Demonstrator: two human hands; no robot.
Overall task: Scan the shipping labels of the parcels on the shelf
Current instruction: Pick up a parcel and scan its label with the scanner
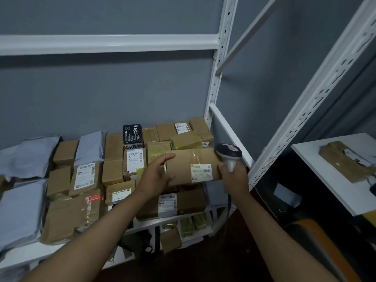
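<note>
I am looking down at a white metal shelf (171, 221) that is running from the lower left toward the centre of the frame, and it is carrying a crowd of parcels. My left hand (156, 176), at centre frame, is gripping the left end of a long brown cardboard box (193, 164), thumb over the top and fingers spread along its near face. The box is sitting just above the other parcels at the right end of the shelf; I cannot tell whether it is resting on them. Its white shipping label (201, 173) is facing me near the box's right end. My right hand (234, 177), just right of centre, is wrapping its fingers around the pale handle of a barcode scanner (228, 154), whose dark head is standing just beside the right end of the box, above the label.

Around the box, brown cartons are lying packed edge to edge, several showing white labels. A black box with white lettering (133, 136) is standing upright toward the back. Grey poly mailers (24, 157) are filling the left side of the frame. At the right of the frame, a white table (329, 180) is bearing a flat brown parcel (343, 159).
</note>
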